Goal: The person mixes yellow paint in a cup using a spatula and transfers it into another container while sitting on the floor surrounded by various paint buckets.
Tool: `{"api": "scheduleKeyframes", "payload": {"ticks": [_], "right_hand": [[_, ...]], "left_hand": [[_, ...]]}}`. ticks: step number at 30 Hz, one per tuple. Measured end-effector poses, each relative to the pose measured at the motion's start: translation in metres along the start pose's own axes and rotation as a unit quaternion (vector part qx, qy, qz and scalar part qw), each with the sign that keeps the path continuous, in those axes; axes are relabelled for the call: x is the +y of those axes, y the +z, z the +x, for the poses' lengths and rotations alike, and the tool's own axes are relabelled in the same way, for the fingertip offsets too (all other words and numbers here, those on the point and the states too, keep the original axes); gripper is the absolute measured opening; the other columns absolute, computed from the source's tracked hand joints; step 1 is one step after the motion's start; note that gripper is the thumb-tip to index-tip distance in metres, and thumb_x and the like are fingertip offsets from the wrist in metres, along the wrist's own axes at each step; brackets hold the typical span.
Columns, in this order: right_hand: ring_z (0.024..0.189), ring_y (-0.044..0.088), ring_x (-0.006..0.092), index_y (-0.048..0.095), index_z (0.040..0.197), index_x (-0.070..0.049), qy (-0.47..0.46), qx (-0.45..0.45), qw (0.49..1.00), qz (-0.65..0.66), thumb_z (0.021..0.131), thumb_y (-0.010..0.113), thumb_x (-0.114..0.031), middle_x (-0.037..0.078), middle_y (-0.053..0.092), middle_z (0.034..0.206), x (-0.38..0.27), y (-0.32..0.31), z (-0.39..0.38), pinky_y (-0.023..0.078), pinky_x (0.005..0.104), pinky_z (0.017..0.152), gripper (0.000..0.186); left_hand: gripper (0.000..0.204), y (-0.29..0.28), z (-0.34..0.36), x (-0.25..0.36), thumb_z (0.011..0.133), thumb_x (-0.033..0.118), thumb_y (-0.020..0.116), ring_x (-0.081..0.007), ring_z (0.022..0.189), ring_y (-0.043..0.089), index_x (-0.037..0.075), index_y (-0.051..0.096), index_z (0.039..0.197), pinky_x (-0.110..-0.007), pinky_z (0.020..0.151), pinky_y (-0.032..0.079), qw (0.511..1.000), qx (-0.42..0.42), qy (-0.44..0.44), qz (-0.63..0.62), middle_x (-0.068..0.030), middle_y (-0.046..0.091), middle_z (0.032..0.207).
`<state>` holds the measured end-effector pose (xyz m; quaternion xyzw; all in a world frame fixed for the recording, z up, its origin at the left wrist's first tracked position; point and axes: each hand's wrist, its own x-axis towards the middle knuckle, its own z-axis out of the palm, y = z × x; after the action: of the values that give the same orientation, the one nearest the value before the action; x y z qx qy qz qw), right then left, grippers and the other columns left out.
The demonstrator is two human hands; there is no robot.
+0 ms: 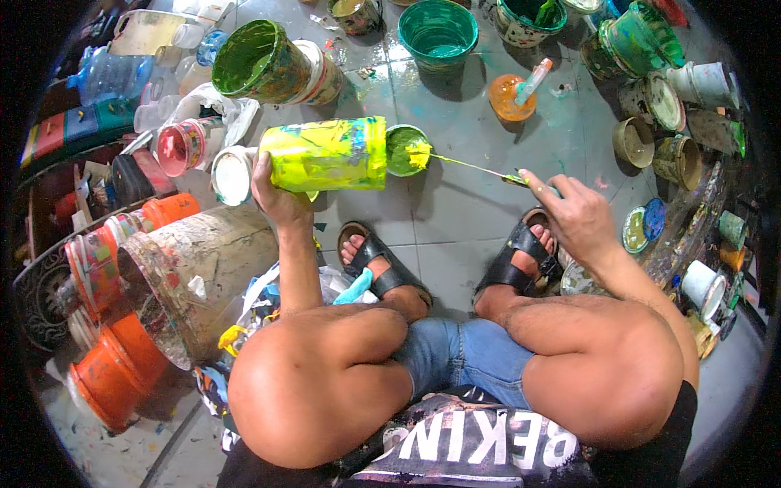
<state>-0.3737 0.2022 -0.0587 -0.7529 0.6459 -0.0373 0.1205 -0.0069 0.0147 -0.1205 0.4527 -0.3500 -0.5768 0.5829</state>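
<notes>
My left hand (282, 193) is closed on the base end of a bright yellow, paint-coated bucket (325, 154). It is tipped on its side, its mouth facing right. My right hand (576, 215) grips the handle of a thin spatula (480, 168), a slender shaft pointing left. Thick yellow paint (418, 154) clings around its far end. Below that paint stands a small tub with green inside (400, 140), next to the bucket's mouth; part of it is hidden. Whether the paint blob touches the tub I cannot tell.
Ahead on the grey tile floor stand a green bucket (438, 37), an olive bucket (256, 61) and an orange bowl (511, 98) with a bottle. Paint tubs (679, 161) crowd the right. A large stained bin (207, 272) and an orange bucket (122, 370) lie left.
</notes>
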Motion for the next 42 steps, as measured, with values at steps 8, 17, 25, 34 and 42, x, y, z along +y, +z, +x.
{"api": "scheduleKeyframes", "payload": {"ticks": [8, 17, 25, 34, 42], "right_hand": [[0.086, 0.057, 0.0294, 0.059, 0.138, -0.019, -0.048, 0.082, 0.995, -0.038, 0.074, 0.065, -0.009, 0.013, 0.053, 0.1, -0.011, 0.05, 0.006, 0.052, 0.0369, 0.07, 0.065], [0.086, 0.058, 0.0298, 0.06, 0.137, -0.017, -0.05, -0.005, 0.997, -0.05, 0.075, 0.067, -0.013, 0.013, 0.054, 0.101, -0.004, 0.036, -0.025, 0.052, 0.0373, 0.069, 0.063], [0.085, 0.059, 0.0301, 0.061, 0.136, -0.015, -0.061, -0.005, 0.998, -0.022, 0.076, 0.068, -0.017, 0.013, 0.055, 0.102, 0.003, -0.016, -0.031, 0.053, 0.0376, 0.067, 0.061], [0.074, 0.06, 0.0229, 0.058, 0.14, -0.016, -0.147, 0.022, 0.987, -0.054, 0.082, 0.061, -0.019, 0.008, 0.056, 0.091, -0.023, -0.087, 0.031, 0.052, 0.0323, 0.057, 0.058], [0.057, 0.057, 0.0114, 0.063, 0.128, -0.004, -0.114, 0.071, 0.96, -0.247, 0.085, 0.06, -0.016, 0.004, 0.056, 0.07, -0.111, -0.095, 0.094, 0.045, 0.0256, 0.042, 0.045]], "left_hand": [[0.049, 0.026, -0.01, -0.006, 0.093, 0.015, 0.064, -0.0218, 0.104, 0.066, -0.011, 0.054, 0.133, -0.034, 0.094, 0.052, 0.985, -0.019, 0.084, 0.151, -0.0189, 0.066, 0.118], [0.047, 0.023, -0.009, -0.016, 0.091, 0.013, 0.069, -0.0208, 0.105, 0.065, -0.011, 0.057, 0.13, -0.033, 0.094, 0.051, 0.975, -0.024, 0.101, 0.195, -0.018, 0.067, 0.119], [0.044, -0.005, 0.001, -0.023, 0.094, 0.026, 0.061, -0.0233, 0.1, 0.067, -0.007, 0.061, 0.123, -0.035, 0.091, 0.052, 0.997, 0.024, 0.01, 0.069, -0.0154, 0.068, 0.114], [0.054, 0.005, 0.004, 0.007, 0.094, 0.047, 0.044, -0.0306, 0.112, 0.063, 0.005, 0.06, 0.124, -0.049, 0.099, 0.051, 0.979, 0.041, -0.121, -0.161, -0.0129, 0.065, 0.122], [0.062, 0.04, -0.01, 0.019, 0.089, 0.053, 0.045, -0.0313, 0.115, 0.061, 0.005, 0.059, 0.126, -0.049, 0.102, 0.048, 0.984, -0.024, -0.075, -0.157, -0.0132, 0.063, 0.126]]}}
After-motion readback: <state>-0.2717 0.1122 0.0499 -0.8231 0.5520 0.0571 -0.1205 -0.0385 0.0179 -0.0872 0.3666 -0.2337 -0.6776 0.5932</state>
